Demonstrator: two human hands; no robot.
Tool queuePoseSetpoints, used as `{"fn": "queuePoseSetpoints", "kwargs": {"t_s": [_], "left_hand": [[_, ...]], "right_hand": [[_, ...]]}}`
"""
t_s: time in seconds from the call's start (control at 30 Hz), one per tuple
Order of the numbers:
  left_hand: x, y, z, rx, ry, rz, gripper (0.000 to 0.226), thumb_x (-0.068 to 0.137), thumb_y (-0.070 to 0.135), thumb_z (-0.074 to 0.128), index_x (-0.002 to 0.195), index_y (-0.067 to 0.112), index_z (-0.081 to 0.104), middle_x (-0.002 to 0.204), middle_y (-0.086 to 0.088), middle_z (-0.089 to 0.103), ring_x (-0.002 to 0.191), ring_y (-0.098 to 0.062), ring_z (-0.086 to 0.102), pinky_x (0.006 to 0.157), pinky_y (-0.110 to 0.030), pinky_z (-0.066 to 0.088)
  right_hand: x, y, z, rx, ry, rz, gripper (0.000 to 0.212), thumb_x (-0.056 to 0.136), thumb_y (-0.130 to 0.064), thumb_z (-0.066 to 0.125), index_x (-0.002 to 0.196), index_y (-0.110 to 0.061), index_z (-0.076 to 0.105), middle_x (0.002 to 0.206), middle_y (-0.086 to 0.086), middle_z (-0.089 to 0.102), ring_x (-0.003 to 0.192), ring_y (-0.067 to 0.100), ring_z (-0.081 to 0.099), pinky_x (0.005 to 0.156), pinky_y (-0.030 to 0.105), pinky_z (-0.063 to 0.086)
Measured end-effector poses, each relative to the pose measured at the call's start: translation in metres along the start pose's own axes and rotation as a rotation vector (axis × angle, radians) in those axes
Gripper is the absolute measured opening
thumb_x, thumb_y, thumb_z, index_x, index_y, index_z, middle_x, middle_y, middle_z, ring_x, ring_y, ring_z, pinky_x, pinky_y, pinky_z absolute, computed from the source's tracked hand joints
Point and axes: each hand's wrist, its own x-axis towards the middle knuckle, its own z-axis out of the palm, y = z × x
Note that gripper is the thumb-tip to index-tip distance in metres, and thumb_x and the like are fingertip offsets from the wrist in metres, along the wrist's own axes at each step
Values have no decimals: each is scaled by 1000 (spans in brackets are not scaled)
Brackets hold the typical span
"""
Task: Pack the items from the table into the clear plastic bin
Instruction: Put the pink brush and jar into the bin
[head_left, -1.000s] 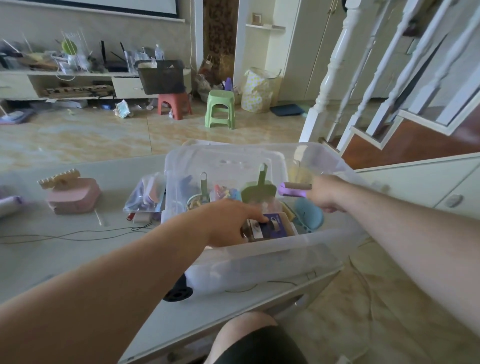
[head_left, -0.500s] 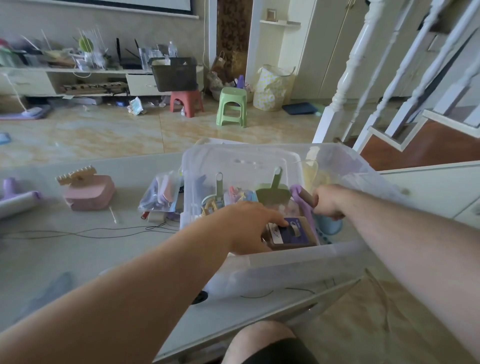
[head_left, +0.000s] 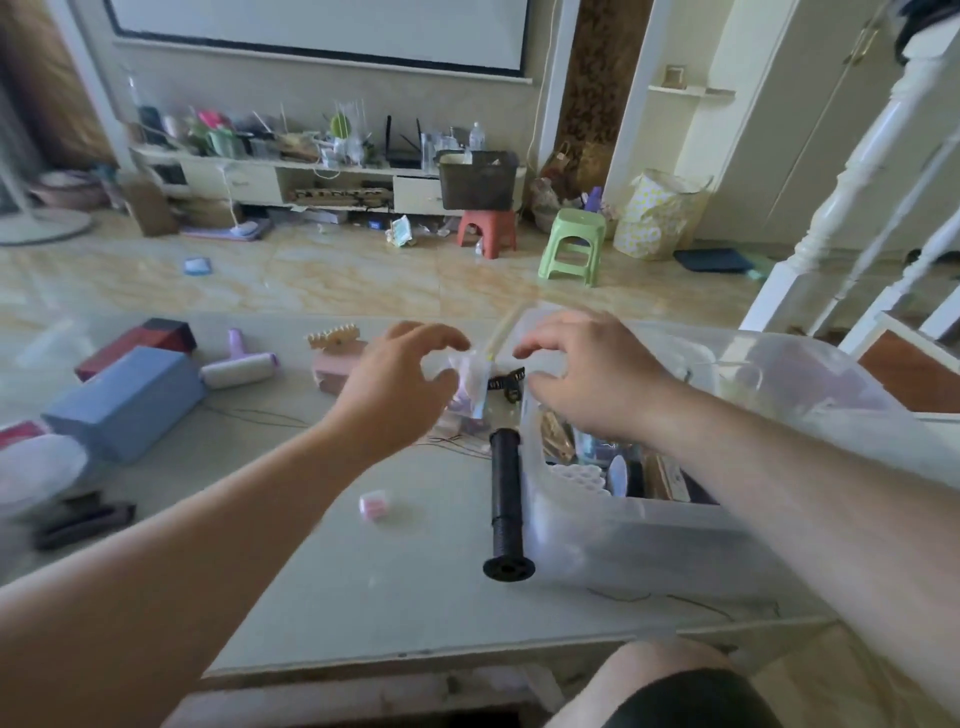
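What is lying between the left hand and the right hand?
In the head view, a clear plastic bag lies between the left hand and right hand.

No lettering, label, brand or number is legible anywhere; faint white marks on the black strap (head_left: 506, 383) on the bench are too blurred to read.
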Motion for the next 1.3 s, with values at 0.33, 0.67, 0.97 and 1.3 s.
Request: {"fn": "queuePoseSetpoints", "kwargs": {"t_s": [0.33,0.67,0.97,1.3], "left_hand": [[-37,-157,-6,385,-411,-416,75,80,50,65,151,49,39,158,-7,31,141,-37,30,115,-50,37],[110,-207,-11,497,-166,-154,85,86,46,66,158,42,22,163,-9,11,146,-38,23,115,-50,35],[180,-253,24,810,-534,30,61,85,57,28,139,35,45,145,1,47,132,-37,35,104,-52,35],[54,-252,-2,511,-292,67,58,85,1,51,129,37,65,118,-6,45,100,-34,55,91,-47,53]], "right_hand": [[88,-65,145,-156,-269,347,62,88,-34,59,147,-27,43,157,13,28,135,41,41,99,43,44],[189,-8,214,-229,-236,753,108,82,-72,56,162,-38,-7,158,18,22,137,44,38,96,51,46],[201,18,269,-118,-217,810,105,75,-57,59,154,-54,-10,143,21,35,120,42,55,94,54,53],[139,-36,247,-186,-382,462,83,91,-24,60,159,-41,17,141,14,47,121,39,58,88,42,52]]}}
